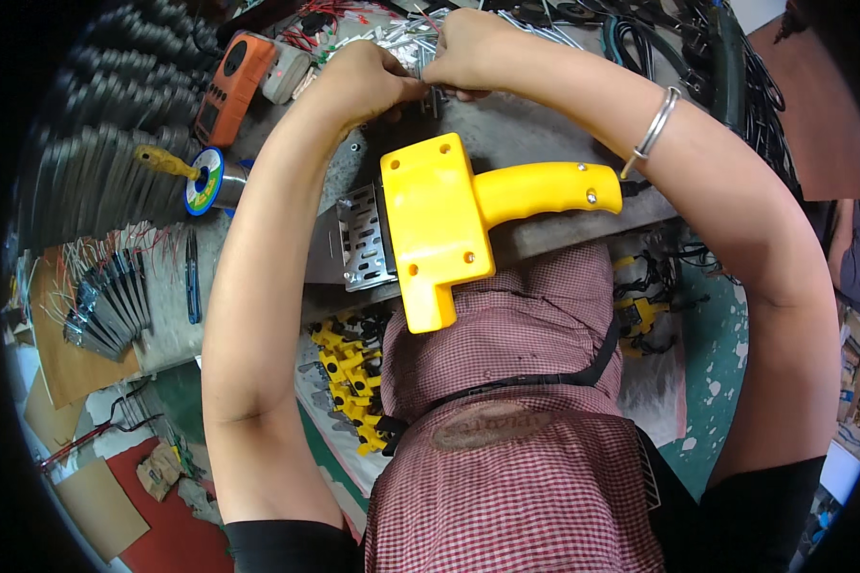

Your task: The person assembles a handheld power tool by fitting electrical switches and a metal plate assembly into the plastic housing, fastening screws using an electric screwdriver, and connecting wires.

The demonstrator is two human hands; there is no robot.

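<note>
Both arms reach to the far side of the bench, where the hands nearly meet. My left hand [363,81] is closed, thumb and fingers drawn together beside several thin metal rods or screws [431,100]. Opposite it, my right hand [468,53] is closed in a pinch too, with a metal bangle on that wrist. Whatever the fingertips hold is too small and hidden to make out. Between my forearms lies a yellow plastic tool housing [437,210] with a yellow handle [549,188] pointing right and a perforated metal guard [365,237] on its left.
Left of my left arm are an orange meter [231,88], a solder spool [204,181] with a yellow-handled tool, a dark pen-like tool [193,277] and black wired strips [110,301]. Cables [736,76] lie far right. Yellow-and-black parts [349,382] sit below the bench edge.
</note>
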